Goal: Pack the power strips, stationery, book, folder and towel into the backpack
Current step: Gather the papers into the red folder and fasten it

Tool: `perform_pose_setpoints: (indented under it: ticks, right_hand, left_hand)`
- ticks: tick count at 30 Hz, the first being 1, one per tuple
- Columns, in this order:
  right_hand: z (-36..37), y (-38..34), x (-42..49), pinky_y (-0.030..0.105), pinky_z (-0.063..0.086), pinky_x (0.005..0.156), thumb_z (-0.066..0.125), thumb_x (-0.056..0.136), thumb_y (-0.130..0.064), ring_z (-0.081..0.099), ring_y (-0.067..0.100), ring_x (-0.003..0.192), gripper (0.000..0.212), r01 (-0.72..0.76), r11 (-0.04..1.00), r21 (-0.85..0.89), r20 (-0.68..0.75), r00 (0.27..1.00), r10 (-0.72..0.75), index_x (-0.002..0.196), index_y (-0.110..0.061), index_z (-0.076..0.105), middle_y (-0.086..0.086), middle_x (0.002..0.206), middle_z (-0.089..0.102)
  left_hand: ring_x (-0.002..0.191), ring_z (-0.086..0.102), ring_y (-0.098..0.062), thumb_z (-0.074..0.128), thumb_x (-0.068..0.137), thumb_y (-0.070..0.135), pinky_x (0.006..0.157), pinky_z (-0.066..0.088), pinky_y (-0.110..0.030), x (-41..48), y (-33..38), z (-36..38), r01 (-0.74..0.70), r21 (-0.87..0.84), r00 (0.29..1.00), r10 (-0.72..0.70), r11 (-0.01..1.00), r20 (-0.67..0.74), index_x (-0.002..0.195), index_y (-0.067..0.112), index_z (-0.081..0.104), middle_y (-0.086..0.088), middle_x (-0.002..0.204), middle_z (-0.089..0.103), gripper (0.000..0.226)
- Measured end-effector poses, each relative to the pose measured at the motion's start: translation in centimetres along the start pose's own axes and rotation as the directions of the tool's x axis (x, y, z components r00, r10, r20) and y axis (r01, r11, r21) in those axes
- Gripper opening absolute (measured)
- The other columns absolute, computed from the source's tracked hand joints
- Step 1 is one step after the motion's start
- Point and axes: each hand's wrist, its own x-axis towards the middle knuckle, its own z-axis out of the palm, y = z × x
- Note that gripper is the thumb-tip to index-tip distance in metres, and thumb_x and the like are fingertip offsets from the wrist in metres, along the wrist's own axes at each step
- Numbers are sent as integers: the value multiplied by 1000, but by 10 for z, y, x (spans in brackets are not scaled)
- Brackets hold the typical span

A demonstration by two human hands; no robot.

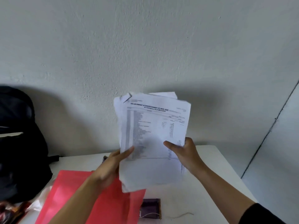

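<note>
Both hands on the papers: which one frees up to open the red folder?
Probably left. The left hand hangs right over the red folder; the right hand grips the papers farther right, off the folder.

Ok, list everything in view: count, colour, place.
papers: one stack, white with print, held up over the table
folder: one, red, flat on the table, under the left arm
backpack: one, black, far left, by the wall
pouch: one, dark, near edge of the table, at the folder's right edge
string: one, white, on the table by the pouch
packet: one, red and dark, bottom left corner, too blurred to identify
table: one, white, against the wall
wall: one, white, behind everything
left hand: one, grips the papers' left edge
right hand: one, grips the papers' right edge
</note>
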Motion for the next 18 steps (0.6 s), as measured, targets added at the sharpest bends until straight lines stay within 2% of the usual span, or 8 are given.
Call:
perform_pose_setpoints:
  ticks: [2, 5, 7, 8, 10, 12, 16, 18]
  right_hand:
    - [3, 0, -2, 7, 50, 67, 76, 89, -7, 70, -10, 81, 20, 9, 1000, -27, 25, 1000, -8, 99, -25, 73, -31, 82, 73]
    - [8, 7, -10, 16, 54, 72, 74, 91, -11, 73, 0, 86, 19, -50, 995, -86, 102, 993, 58, 96, -29, 73, -21, 89, 77]
    - [8, 18, -16, 26, 57, 83, 71, 94, -15, 73, 7, 94, 18, -124, 983, -132, 177, 973, 146, 98, -32, 73, -11, 98, 79]
    - [7, 23, -19, 26, 55, 89, 68, 97, -18, 72, 4, 96, 16, -152, 977, -150, 218, 959, 183, 103, -33, 72, -12, 103, 77]
    - [7, 26, -23, 11, 51, 85, 60, 102, -28, 65, -8, 99, 17, -176, 970, -165, 250, 944, 214, 117, -34, 65, -21, 111, 71]
    - [11, 22, -19, 4, 44, 76, 56, 104, -31, 60, -12, 99, 26, -174, 977, -126, 194, 961, 196, 130, -28, 61, -22, 113, 67]
    - [12, 15, -8, 4, 44, 71, 56, 103, -19, 60, -8, 97, 21, -147, 989, -13, 68, 987, 148, 121, -31, 59, -25, 106, 65]
    - [13, 21, -9, 9, 44, 73, 56, 103, -16, 61, -3, 100, 26, -169, 985, -22, 49, 984, 170, 125, -29, 58, -18, 115, 66]
  left_hand:
    - [119, 69, -31, 68, 95, 27, 107, 49, -50, 4, -3, -2, 0, 1, 1000, 0, 1000, -29, 132, 13, 67, -10, 126, 73, 40]
    - [116, 71, -26, 77, 87, 43, 100, 56, -49, 7, -23, -2, -85, 257, 984, 122, 963, -132, 128, 25, 69, 0, 123, 75, 45]
    - [114, 71, -23, 77, 88, 40, 95, 60, -43, 10, -37, -1, -123, 359, 961, 201, 925, -191, 123, 24, 71, 4, 115, 77, 39]
    - [111, 72, -22, 74, 92, 30, 91, 61, -37, 10, -42, 1, -140, 367, 949, 230, 920, -217, 122, 21, 71, 6, 110, 78, 31]
    - [106, 73, -17, 69, 96, 18, 83, 62, -27, 11, -43, 4, -162, 395, 928, 275, 904, -250, 117, 21, 70, 10, 104, 78, 22]
    - [103, 72, -10, 67, 97, 18, 81, 60, -22, 10, -38, 7, -187, 433, 929, 302, 882, -214, 116, 24, 69, 13, 102, 78, 20]
    - [89, 66, 15, 62, 101, 15, 73, 50, -5, 13, -27, 18, -245, 545, 908, 387, 802, -161, 113, 23, 66, 13, 94, 73, 15]
    - [88, 67, 7, 62, 100, 9, 72, 49, -5, 16, -31, 20, -214, 610, 905, 390, 763, -171, 103, 26, 62, 13, 92, 67, 18]
